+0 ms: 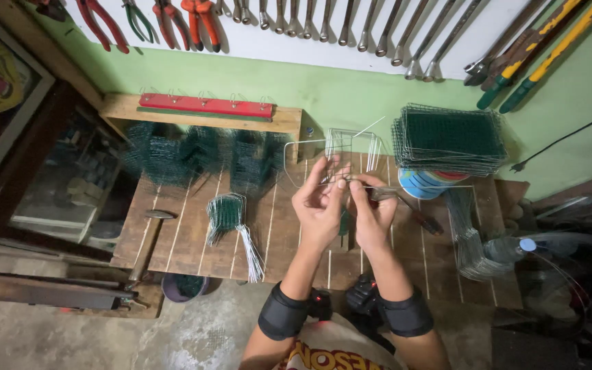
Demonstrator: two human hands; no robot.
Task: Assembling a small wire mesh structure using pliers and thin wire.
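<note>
Head view: both hands work over a slatted wooden workbench [193,240], close together at a bare wire frame [347,147] that stands just beyond the fingertips. The likeliest trouble, as I judge it, is a stiff wire end springing loose and pricking a finger — the fingers crowd right against the thin strands, and a slip of the tool would free the wire.

The left hand [318,205] is half curled, fingers [330,179] pinched on a strand of the frame near its lower edge. The right hand [371,209] is clenched around the handles of a pair of pliers [405,205], whose nose sits at the same strand, touching or nearly so; how firmly it bites I cannot tell.

Around them: a stack of green mesh panels [450,140] rests on a blue-and-red tin [423,183] to the right, folded green mesh pieces [200,154] line the back left, a small wire bundle [231,223] lies left of the hands, and a hammer [146,243] sits near the bench's left edge.
</note>
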